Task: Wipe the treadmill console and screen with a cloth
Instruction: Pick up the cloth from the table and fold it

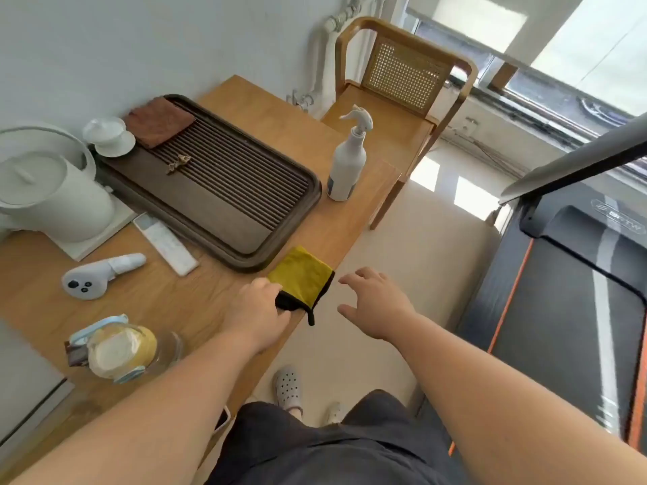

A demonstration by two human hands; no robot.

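Person stands at the long wooden counter (196, 309), with the treadmill (567, 309) on their right across a strip of pale floor.

Step in hand: picking up the cloth. No wiping has begun.

- The yellow cloth (303, 278), black-edged and folded, lies at the counter's near edge, just beside the corner of the dark slatted tea tray (227, 183). A black loop hangs over the edge.
- The left hand (261, 308) is on the cloth's near black corner. Its fingers are curled under and appear to grip that corner, but the back of the hand hides the fingertips.
- The right hand (376, 304) is off the counter, above the floor and near the cloth's far side. Its fingers are spread and relaxed, and it holds nothing and touches nothing.
- A white spray bottle (346, 162) stands upright further along the counter, well apart from both hands.

Treadmill: the belt and its orange side strip are in view. A grey slanted bar (574, 159) crosses above them, and I cannot tell whether it is a handrail or the console's edge. The screen is not visible from here.

Judgement on the next move:
- Lift the cloth clear of the counter. The right hand looks placed to help gather or refold it.
- Turn right towards the treadmill and bring the console into view.
- Whether the spray bottle is wanted first is open. If it is, the free right hand is the one to reach for it.
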